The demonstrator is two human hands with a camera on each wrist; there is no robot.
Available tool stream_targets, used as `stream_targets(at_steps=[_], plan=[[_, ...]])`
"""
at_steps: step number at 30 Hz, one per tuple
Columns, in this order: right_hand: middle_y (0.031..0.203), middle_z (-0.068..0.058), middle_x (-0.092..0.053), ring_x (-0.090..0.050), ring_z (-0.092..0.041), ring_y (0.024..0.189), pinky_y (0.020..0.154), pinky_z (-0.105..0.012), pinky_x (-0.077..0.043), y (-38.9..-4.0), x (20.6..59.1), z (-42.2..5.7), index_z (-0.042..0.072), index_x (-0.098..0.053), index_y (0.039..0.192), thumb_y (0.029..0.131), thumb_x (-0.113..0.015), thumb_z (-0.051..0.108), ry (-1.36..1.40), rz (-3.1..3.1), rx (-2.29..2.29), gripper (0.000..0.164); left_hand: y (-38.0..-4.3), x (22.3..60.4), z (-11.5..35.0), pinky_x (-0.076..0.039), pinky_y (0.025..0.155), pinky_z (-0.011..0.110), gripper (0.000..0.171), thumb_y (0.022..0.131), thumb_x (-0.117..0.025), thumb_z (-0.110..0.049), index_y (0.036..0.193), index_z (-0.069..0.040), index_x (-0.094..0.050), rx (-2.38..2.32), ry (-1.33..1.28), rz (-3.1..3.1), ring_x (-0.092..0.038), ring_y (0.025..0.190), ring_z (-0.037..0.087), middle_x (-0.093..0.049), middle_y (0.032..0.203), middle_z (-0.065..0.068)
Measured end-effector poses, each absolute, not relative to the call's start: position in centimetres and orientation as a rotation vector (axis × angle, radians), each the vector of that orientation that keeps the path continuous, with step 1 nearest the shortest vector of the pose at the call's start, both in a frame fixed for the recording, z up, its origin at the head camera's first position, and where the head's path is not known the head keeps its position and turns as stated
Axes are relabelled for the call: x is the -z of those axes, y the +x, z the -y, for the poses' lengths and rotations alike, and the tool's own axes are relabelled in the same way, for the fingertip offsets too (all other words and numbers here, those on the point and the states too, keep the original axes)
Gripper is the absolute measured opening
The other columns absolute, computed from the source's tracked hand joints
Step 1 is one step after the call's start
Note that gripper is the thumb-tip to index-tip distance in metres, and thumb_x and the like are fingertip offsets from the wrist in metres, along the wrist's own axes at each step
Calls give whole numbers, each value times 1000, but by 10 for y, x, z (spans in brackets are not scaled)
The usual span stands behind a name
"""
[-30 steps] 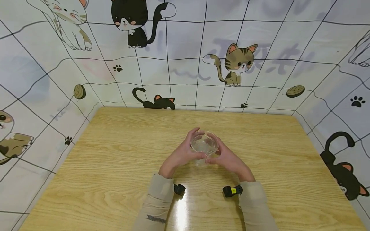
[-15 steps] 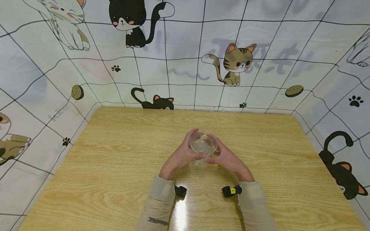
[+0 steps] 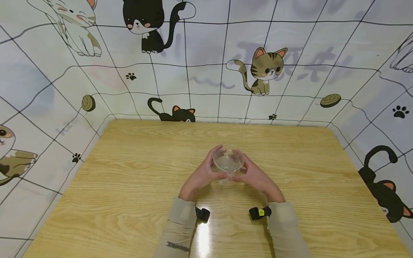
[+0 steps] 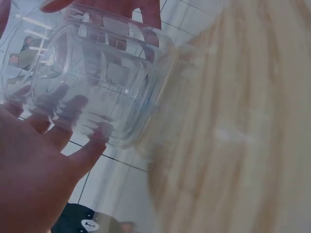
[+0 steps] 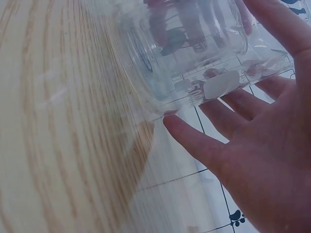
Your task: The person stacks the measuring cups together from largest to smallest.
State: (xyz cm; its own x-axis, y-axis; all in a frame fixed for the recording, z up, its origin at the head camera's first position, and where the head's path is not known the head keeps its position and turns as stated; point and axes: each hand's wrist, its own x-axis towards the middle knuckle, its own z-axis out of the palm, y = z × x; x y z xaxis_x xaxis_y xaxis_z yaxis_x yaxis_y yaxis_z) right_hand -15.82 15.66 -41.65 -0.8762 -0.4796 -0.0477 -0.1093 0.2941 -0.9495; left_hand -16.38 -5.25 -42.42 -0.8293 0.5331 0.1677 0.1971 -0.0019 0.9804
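A clear glass beaker (image 3: 228,163) with printed measuring marks stands upright at the middle of the table. Through its wall in the left wrist view, a second glass outline shows inside the beaker (image 4: 104,80); it looks like a smaller beaker nested within, though reflections make this hard to tell. My left hand (image 3: 204,172) holds it from the left, fingers curved round the far side and thumb at the near side. From the right, my right hand (image 3: 255,175) grips it likewise, the thumbs almost meeting in front. In the right wrist view, fingers spread along the beaker (image 5: 194,53) near its base.
The wooden table (image 3: 129,179) stretches around both hands. White cloth walls (image 3: 206,79) with printed cats and grid lines enclose its back and sides. A black wrist camera (image 3: 202,215) sits below the left hand, another black camera (image 3: 258,213) below the right.
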Motion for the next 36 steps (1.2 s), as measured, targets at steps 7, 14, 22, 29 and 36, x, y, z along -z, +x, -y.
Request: stream_targets(at_steps=[7, 14, 22, 29, 36], plan=[[142, -8, -25, -23, -27, 129, 98, -51, -25, -159, 417, -157, 22, -17, 142, 74, -74, 21, -526, -2250, 1631, 89, -166, 432, 50, -18, 102, 46, 93, 74, -73, -12, 143, -14, -12, -1905, 733, -2038, -24, 129, 28, -25, 143, 12], [144, -9, -21, -20, -28, 130, 98, -52, -23, -159, 420, -161, 22, -15, 143, 74, -73, 22, -510, -2246, 1645, 89, -167, 437, 47, -19, 102, 44, 91, 74, -73, -15, 143, -20, -13, -1890, 701, -2036, -24, 130, 24, -25, 144, 7], [142, -7, -25, -23, -32, 129, 95, -52, -28, -160, 423, -158, 28, -17, 141, 74, -73, 21, -495, -2220, 1685, 88, -168, 443, 49, -19, 103, 40, 89, 75, -73, -19, 142, -30, -15, -1917, 639, -1993, -24, 131, 20, -26, 143, 2], [143, -1, -26, -26, -30, 128, 93, -48, -34, -166, 438, -159, 35, -15, 141, 73, -74, 27, -467, -2286, 1678, 90, -171, 444, 52, -16, 104, 39, 89, 78, -70, -19, 143, -26, -11, -1930, 650, -1959, -18, 132, 15, -21, 146, 3], [144, 2, -21, -31, -31, 126, 88, -43, -40, -171, 448, -162, 39, -15, 139, 73, -73, 30, -436, -2329, 1697, 89, -173, 446, 53, -15, 104, 38, 84, 81, -67, -19, 144, -28, -11, -1908, 631, -1977, -16, 132, 12, -17, 147, -3]])
